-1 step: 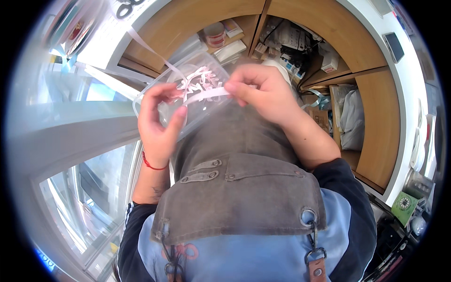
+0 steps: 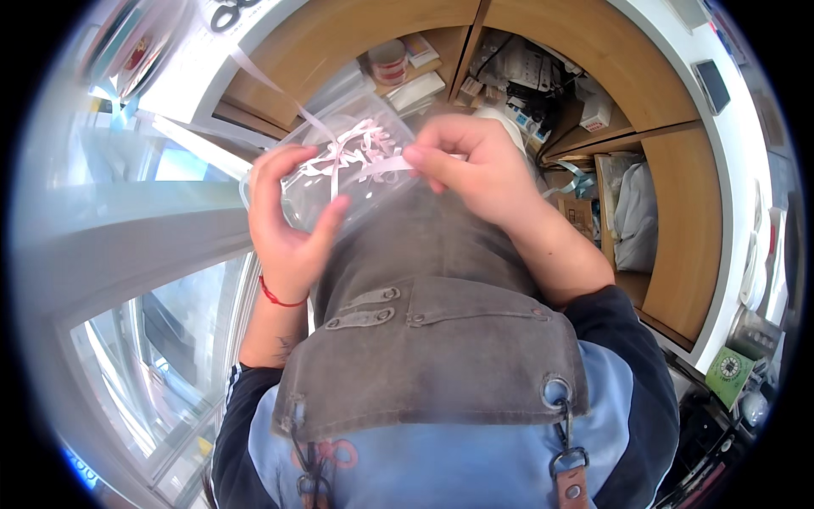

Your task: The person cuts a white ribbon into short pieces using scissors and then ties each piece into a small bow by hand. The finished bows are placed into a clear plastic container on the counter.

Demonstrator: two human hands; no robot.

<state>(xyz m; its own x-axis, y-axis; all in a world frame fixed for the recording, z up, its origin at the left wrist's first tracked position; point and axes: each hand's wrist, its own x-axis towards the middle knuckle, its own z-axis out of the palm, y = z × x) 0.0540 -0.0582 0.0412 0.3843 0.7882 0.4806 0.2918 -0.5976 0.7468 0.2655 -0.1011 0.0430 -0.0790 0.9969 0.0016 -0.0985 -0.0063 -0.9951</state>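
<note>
"Two hands in the head view. What is the left hand (image 2: pixel 284 231) up to?"

"It curves beside a clear plastic box (image 2: pixel 363 210), thumb and fingers wide apart. I can't tell whether the thumb touches the strand hanging next to it."

"And the right hand (image 2: pixel 482 165)?"

"Its thumb and forefinger are clamped on the end of a pale pink ribbon (image 2: pixel 386 166), which reaches out to the left, over the box."

"Where does the long strand (image 2: pixel 271 76) run?"

"Down from the upper left, over the box, ending near the left thumb. Whether it joins the held ribbon, I can't tell."

"Anything in the box?"

"A loose heap of short ribbon pieces (image 2: pixel 360 137), pale pink to white."

"What else is about?"

"A red bracelet (image 2: pixel 280 294) on the left wrist, a brown apron (image 2: pixel 441 365) over the person's front, wooden shelving (image 2: pixel 593 42) beyond the hands, and a phone (image 2: pixel 710 85) on the white surface (image 2: pixel 716 161) at right."
</note>
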